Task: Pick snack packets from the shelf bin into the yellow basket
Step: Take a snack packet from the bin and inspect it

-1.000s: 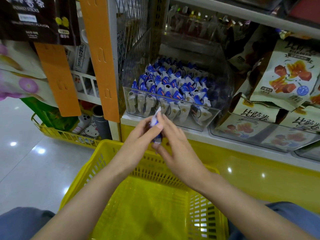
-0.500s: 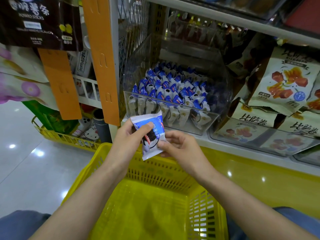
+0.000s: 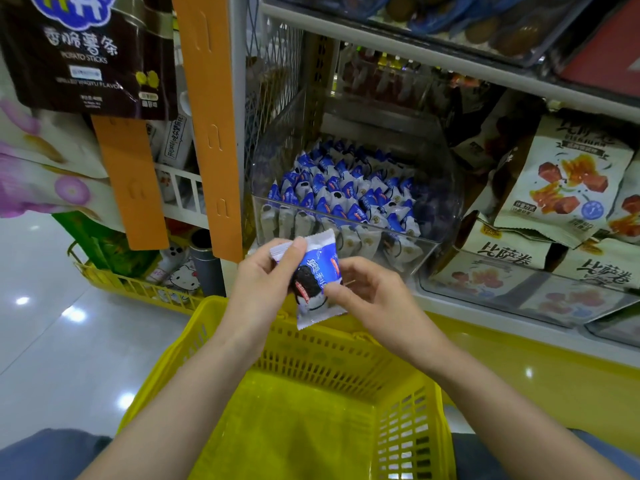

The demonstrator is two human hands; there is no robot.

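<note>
Risk notes, left to right. Floor (image 3: 52,341) left of the yellow basket (image 3: 311,358) is glossy tile, so a packet that misses the rim on that side would likely skid away.

Left hand (image 3: 263,285) pinches the snack packet (image 3: 317,282) near its upper left corner, thumb laid over the film. Packet hangs tilted above the basket's far rim, not over the middle. Released here, it could strike the rim and tip outward toward the shelf base.

Right hand (image 3: 374,299) pinches the packet's right edge between thumb and forefinger, other fingers curled. Film looks slick. If one hand lets go early, the packet may swing and slip from the other.

Basket bottom in view shows no packets.

Shelf bin (image 3: 440,202), clear-walled, sits just behind the hands, packed with upright matching packets (image 3: 346,192). A hasty reach back could knock front-row ones over the low front wall. White snack bags (image 3: 512,258) lean just beside the bin on the right and could be snagged.
</note>
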